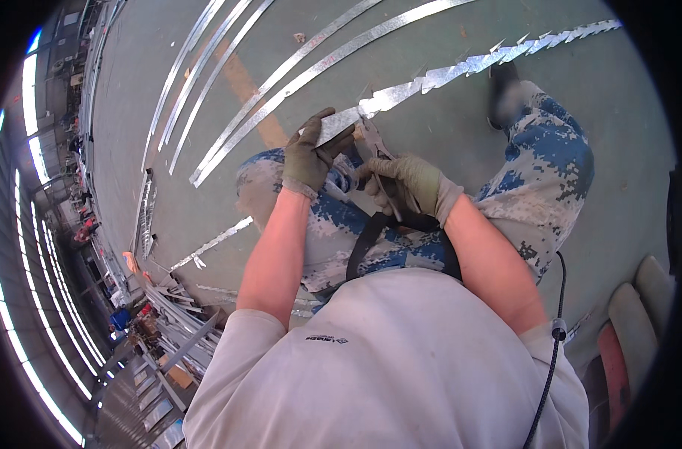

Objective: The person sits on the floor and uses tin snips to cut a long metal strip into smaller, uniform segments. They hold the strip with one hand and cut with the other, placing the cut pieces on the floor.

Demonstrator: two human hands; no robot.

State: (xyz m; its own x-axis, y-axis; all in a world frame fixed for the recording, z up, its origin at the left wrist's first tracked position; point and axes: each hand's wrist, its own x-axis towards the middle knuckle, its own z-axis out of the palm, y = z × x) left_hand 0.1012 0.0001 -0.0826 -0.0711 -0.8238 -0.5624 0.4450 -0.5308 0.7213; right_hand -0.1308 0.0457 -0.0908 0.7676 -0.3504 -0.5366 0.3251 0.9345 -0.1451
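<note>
While left hand [306, 160] grips jagged-edged strip [398, 96], right hand [417, 182] clasping apparent snips [372, 140], floor [627, 161] alongside

Gloves [306, 163]: olive green — paler, wrinkled cuffs [451, 200]
Shirt [386, 374]: pale grey, short-sleeved, small dark print [343, 341]
Trousers [561, 161]: blue-and-grey pixel camouflage
Shoe [499, 79]: dark
Straps [365, 243]: black, near waist
Cable [555, 356]: thin, black — grey clip [558, 329] near right sleeve [539, 352]

Light: bright white light panels [29, 88] along the left; my working area evenly lit, moderately bright. Glare: white patches on the toothed metal strip [397, 95] I hold. Blur: smudge at my right trouser cuff [512, 96]. Distortion: straight lines bowed, rim black.
</note>
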